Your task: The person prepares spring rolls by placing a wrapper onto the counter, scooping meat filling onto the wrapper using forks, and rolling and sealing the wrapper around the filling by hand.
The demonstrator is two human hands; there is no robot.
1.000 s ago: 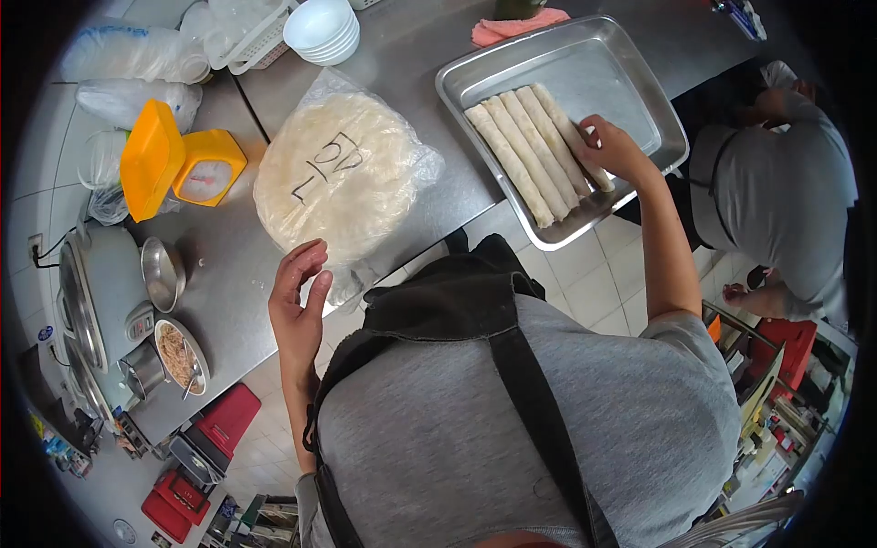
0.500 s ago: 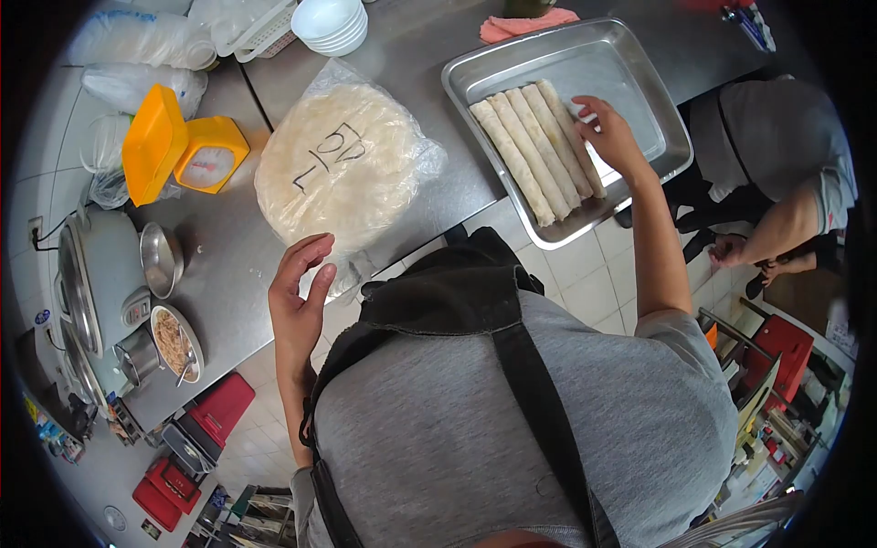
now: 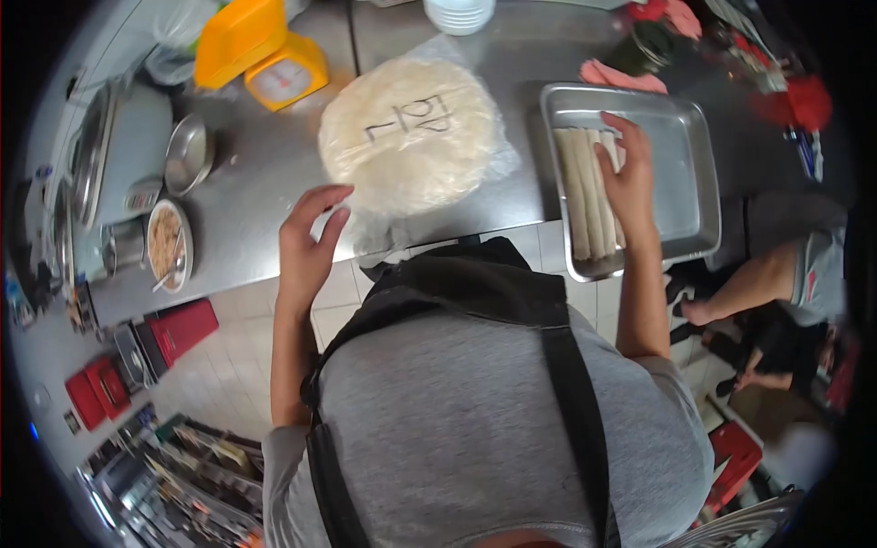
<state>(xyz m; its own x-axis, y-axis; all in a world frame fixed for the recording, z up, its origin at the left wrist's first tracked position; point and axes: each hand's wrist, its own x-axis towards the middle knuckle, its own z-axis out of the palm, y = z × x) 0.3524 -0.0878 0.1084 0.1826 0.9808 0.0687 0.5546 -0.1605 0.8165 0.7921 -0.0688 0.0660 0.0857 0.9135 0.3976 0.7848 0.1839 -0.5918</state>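
Observation:
My left hand is raised by the counter's front edge, fingers apart and curved, holding nothing. Just beyond it lies a plastic bag of round pale sheets with black marker writing. My right hand is over the metal tray, thumb and fingers apart with nothing visible between them. Several long pale rolls lie side by side in the tray's left part, the rightmost partly hidden by that hand. Whether my fingertips touch a roll is unclear.
A yellow scale, a metal bowl and an oval bowl of filling with a spoon stand at left. White bowls and a pink cloth are behind. Other people's arms show at right.
The view has turned and shifted, so the counter's items appear rotated. My right hand has let go of the rightmost roll and opened, remaining over the tray. My left hand has stayed open.

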